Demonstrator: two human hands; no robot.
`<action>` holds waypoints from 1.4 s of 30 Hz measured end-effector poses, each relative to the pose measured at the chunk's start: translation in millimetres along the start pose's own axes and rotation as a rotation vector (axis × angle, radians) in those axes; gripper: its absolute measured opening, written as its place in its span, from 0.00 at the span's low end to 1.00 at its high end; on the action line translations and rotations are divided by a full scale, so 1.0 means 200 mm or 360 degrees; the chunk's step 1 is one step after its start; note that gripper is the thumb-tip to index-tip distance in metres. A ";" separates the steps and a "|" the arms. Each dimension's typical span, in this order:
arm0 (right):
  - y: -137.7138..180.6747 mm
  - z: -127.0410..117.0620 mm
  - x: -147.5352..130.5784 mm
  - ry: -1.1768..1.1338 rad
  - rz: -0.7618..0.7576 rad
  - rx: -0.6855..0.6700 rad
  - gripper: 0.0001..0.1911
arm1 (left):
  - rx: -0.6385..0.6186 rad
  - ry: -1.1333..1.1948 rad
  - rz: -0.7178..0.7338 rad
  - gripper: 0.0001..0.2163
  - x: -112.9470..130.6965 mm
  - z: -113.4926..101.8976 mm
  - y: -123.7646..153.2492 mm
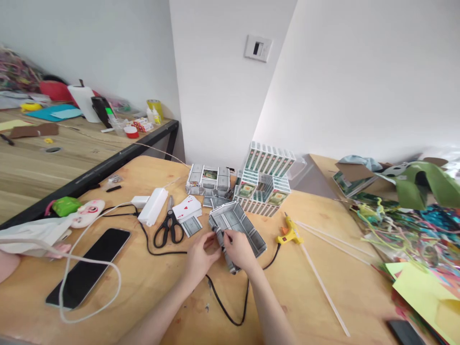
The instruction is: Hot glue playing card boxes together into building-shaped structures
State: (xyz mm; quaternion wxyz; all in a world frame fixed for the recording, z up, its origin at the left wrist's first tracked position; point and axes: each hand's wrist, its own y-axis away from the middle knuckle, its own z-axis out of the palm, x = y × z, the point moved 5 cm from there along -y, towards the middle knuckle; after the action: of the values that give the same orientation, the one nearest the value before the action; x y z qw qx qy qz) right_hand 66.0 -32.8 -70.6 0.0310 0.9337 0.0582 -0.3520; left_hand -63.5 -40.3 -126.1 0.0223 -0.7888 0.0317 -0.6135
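In front of me a shallow open box made of grey-backed playing cards (254,238) lies tilted on the table. My left hand (201,256) is closed at its near left wall, thumb and fingers on the edge. My right hand (240,249) pinches the same wall from above, reaching over the box; the fingertips are partly hidden. Just beyond are a loose stack of playing cards (187,208), a second card structure (208,179) and a tall structure of card boxes (266,179). Black scissors (168,229) lie left of the cards. To the right sits a yellow glue gun (288,232).
A phone (89,268), a white power strip (153,206) and looping cables occupy the left. Clear glue sticks (325,290) lie at right, beside yellow paper (427,297) and craft scraps. A second table (72,160) with supplies stands at left, against the walls.
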 end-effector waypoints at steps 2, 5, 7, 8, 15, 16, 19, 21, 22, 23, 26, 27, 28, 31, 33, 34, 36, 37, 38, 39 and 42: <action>0.00 0.00 0.00 -0.0003 -0.0015 0.0003 0.14 | 0.0007 -0.0027 0.0039 0.17 0.00 -0.01 0.00; 0.00 0.00 -0.01 0.0006 -0.0020 0.0026 0.15 | 0.0022 -0.0051 0.0096 0.17 0.01 -0.02 0.00; 0.00 0.00 -0.01 0.0009 -0.0018 0.0039 0.14 | 0.0025 -0.0064 0.0110 0.17 0.00 -0.02 -0.01; 0.00 0.01 -0.01 0.0009 -0.0018 0.0043 0.14 | 0.0020 -0.0073 0.0113 0.17 0.00 -0.02 -0.01; -0.01 0.01 0.00 -0.0014 -0.0032 0.0045 0.14 | 0.0014 -0.0122 0.0115 0.16 0.00 -0.02 -0.02; -0.01 0.01 0.00 -0.0017 -0.0036 0.0045 0.14 | 0.0024 -0.0129 0.0121 0.16 0.00 -0.02 -0.02; -0.01 0.02 0.00 -0.0021 -0.0048 0.0041 0.15 | 0.0042 -0.0123 0.0143 0.15 0.02 -0.02 -0.02; -0.01 0.02 0.00 -0.0022 -0.0053 0.0040 0.15 | 0.0028 -0.0111 0.0142 0.16 0.04 -0.02 -0.02; -0.01 0.02 -0.01 -0.0024 -0.0054 0.0038 0.15 | 0.0014 -0.0112 0.0137 0.16 0.04 -0.01 -0.02; -0.01 0.02 -0.01 -0.0026 -0.0056 0.0037 0.15 | -0.0003 -0.0118 0.0136 0.16 0.04 -0.01 -0.02; -0.01 0.01 -0.01 -0.0027 -0.0059 0.0030 0.15 | -0.0052 -0.0160 0.0164 0.17 0.05 0.00 -0.03; -0.02 0.01 0.00 -0.0027 -0.0062 0.0026 0.14 | -0.0065 -0.0176 0.0181 0.17 0.05 0.00 -0.04; -0.02 0.01 0.00 -0.0027 -0.0066 0.0018 0.14 | -0.0077 -0.0193 0.0199 0.17 0.06 0.00 -0.04; -0.04 0.00 0.00 -0.0041 -0.0093 -0.0026 0.14 | -0.0069 -0.0248 0.0243 0.17 0.06 0.00 -0.05; -0.04 -0.01 0.01 -0.0060 -0.0115 -0.0059 0.14 | -0.0053 -0.0250 0.0255 0.16 0.07 0.00 -0.05; -0.05 -0.01 0.01 -0.0071 -0.0123 -0.0072 0.14 | -0.0045 -0.0235 0.0251 0.15 0.07 0.00 -0.05; -0.05 -0.01 0.02 -0.0091 -0.0135 -0.0092 0.14 | -0.0044 -0.0192 0.0237 0.14 0.08 0.00 -0.05; -0.05 -0.01 0.02 -0.0101 -0.0138 -0.0098 0.14 | -0.0047 -0.0173 0.0234 0.14 0.08 0.00 -0.05; -0.05 -0.01 0.02 -0.0108 -0.0141 -0.0103 0.14 | -0.0051 -0.0163 0.0237 0.15 0.08 0.00 -0.05; -0.05 -0.01 0.02 -0.0113 -0.0144 -0.0105 0.14 | -0.0057 -0.0160 0.0245 0.15 0.08 0.00 -0.05; -0.04 -0.01 0.02 -0.0116 -0.0150 -0.0101 0.15 | -0.0077 -0.0184 0.0283 0.16 0.07 0.00 -0.04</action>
State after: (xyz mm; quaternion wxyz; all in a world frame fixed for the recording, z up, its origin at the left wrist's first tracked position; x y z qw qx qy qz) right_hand 69.4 -24.0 -72.6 0.0461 0.9150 0.1121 -0.3848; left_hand -60.3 -32.6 -111.3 0.0593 -0.8172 0.1150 -0.5617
